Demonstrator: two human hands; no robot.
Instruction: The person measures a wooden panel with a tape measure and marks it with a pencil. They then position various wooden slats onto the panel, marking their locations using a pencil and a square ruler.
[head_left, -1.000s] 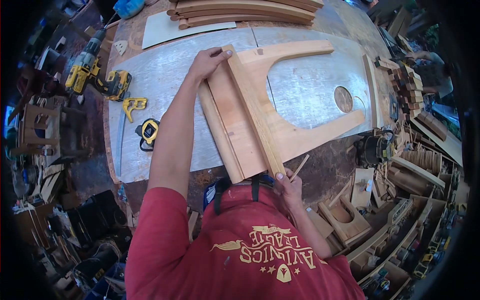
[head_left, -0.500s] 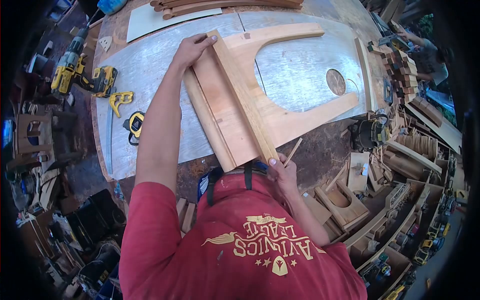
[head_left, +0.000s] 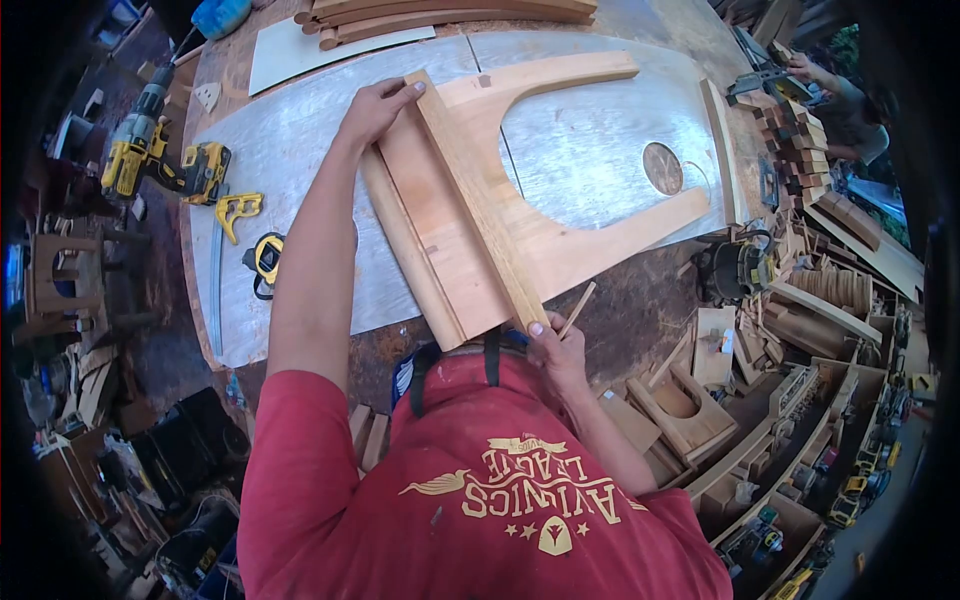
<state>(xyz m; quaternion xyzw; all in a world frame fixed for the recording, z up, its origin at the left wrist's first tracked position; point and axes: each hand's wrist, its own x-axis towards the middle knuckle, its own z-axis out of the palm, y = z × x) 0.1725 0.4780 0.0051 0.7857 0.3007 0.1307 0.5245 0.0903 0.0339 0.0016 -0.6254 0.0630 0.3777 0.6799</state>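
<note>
The left hand [head_left: 372,108] grips the far end of a wooden strip [head_left: 468,200] and the right hand [head_left: 556,347] (pencil [head_left: 577,309] between fingers) pinches its near end, lying across the forked board [head_left: 500,215] on the table [head_left: 300,150].

The left arm stretches far forward, nearly straight — its hand [head_left: 375,105] lies palm down, fingers curled in a grip. The right arm is bent close to the chest — its hand [head_left: 556,352] clenched, thumb up.

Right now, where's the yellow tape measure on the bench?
In the head view the yellow tape measure lies on the metal sheet, on the person's left side, just outside the left forearm and below the yellow-handled saw.
</note>
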